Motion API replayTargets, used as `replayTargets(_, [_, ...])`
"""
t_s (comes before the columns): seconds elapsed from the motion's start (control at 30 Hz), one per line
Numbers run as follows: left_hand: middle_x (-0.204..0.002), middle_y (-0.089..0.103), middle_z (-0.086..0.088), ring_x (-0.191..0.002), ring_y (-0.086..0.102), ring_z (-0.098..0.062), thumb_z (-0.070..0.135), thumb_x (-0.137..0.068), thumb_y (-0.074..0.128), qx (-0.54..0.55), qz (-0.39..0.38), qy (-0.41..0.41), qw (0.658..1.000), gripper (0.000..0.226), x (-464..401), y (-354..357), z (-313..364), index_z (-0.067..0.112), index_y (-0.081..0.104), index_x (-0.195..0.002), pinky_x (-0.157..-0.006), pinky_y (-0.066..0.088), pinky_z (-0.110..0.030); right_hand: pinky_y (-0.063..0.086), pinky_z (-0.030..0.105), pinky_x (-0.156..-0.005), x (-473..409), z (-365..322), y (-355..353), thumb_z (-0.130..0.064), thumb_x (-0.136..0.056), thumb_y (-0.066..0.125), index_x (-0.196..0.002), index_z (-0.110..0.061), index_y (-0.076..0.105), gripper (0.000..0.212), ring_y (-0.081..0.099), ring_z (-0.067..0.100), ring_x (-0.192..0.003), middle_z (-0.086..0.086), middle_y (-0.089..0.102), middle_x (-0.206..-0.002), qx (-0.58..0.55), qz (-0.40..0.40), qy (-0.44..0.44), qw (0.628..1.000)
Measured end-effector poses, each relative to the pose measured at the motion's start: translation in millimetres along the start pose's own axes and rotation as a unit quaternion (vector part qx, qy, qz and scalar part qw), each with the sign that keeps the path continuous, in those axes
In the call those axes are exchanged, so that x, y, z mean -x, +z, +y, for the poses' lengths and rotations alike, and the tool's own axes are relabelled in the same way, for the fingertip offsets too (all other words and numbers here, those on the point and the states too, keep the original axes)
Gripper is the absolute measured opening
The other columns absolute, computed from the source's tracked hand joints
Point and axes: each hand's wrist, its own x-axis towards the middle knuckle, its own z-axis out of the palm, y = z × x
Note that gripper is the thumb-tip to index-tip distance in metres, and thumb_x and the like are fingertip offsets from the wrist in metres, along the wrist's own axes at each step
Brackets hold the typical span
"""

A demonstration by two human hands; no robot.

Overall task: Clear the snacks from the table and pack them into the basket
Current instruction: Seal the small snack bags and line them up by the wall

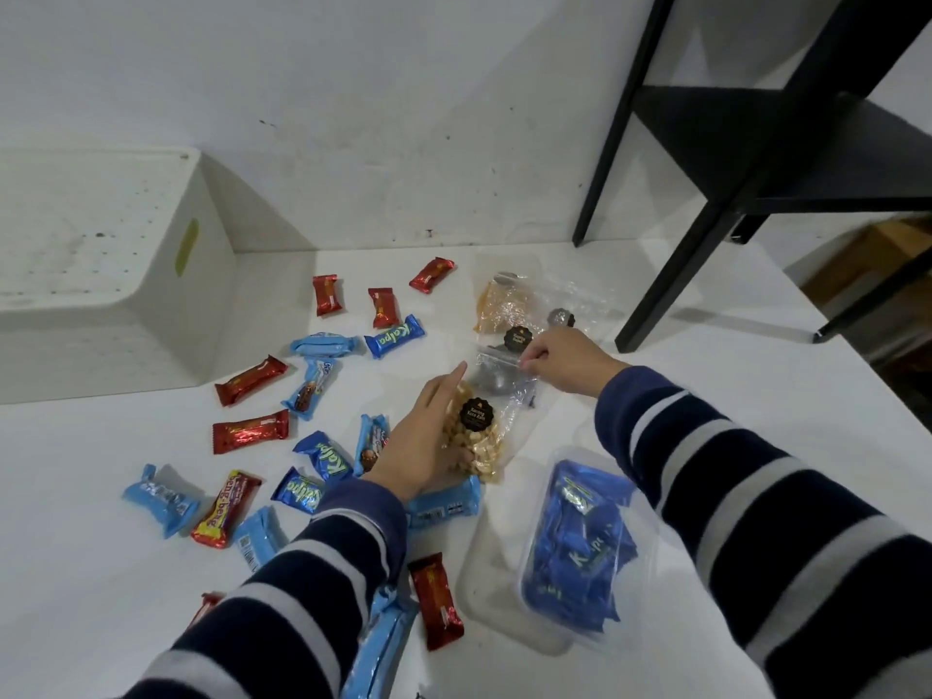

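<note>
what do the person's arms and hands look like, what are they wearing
Both arms wear long knitted sleeves in dark navy with wide pale grey stripes, ending in plain blue-purple ribbed cuffs at the wrists. The left sleeve and right sleeve match, so it looks like one sweater. The left hand and right hand are bare: no gloves, rings or watch visible.

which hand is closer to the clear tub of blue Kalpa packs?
Right. The right hand pinches a bag top up-table from the tub, its sleeve passing beside it; the left hand sits further left on the nut bag.
</note>
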Motion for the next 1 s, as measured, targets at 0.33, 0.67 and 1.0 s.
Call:
replayTargets(0.33, [-0.147, 0.033, 0.004, -0.131, 0.04, -0.019, 0.002, -0.076, 0.073, 0.006, -0.031, -0.004, 0.999, 0.107, 2, 9, 2, 0.043, 0.005, -0.148, -0.103, 0.034, -0.026, 0.038, 0.015, -0.066, 19, 16, 15, -0.013, -0.092, 0.054, -0.097, -0.003, 0.07, 0.019, 0.055, 0.02, -0.088, 0.0, 0.063, -0.092, -0.076, 0.053, 0.014, 0.996])
replayTargets(0.67, [-0.143, 0.035, 0.01, -0.128, 0.041, -0.013, 0.003, -0.076, 0.072, -0.01, -0.032, 0.007, 0.999, 0.108, 0, 11, -3, 0.046, 0.005, -0.148, -0.102, 0.028, -0.02, 0.042, 0.019, -0.07, 9, 11, 21, -0.016, -0.091, 0.058, -0.091, -0.003, 0.07, 0.017, 0.054, 0.012, -0.075, 0.011, 0.066, -0.095, -0.078, 0.069, 0.019, 0.994])
replayTargets(1.0, [-0.144, 0.034, 0.009, -0.13, 0.041, -0.013, 0.005, -0.074, 0.074, -0.018, -0.039, 0.02, 0.999, 0.109, -4, 13, -7, 0.044, 0.005, -0.148, -0.108, 0.03, -0.024, 0.044, 0.025, -0.079, 1, 0, 21, -0.016, -0.09, 0.06, -0.092, -0.008, 0.073, 0.016, 0.058, 0.013, -0.078, 0.004, 0.071, -0.101, -0.08, 0.075, -0.004, 0.994])
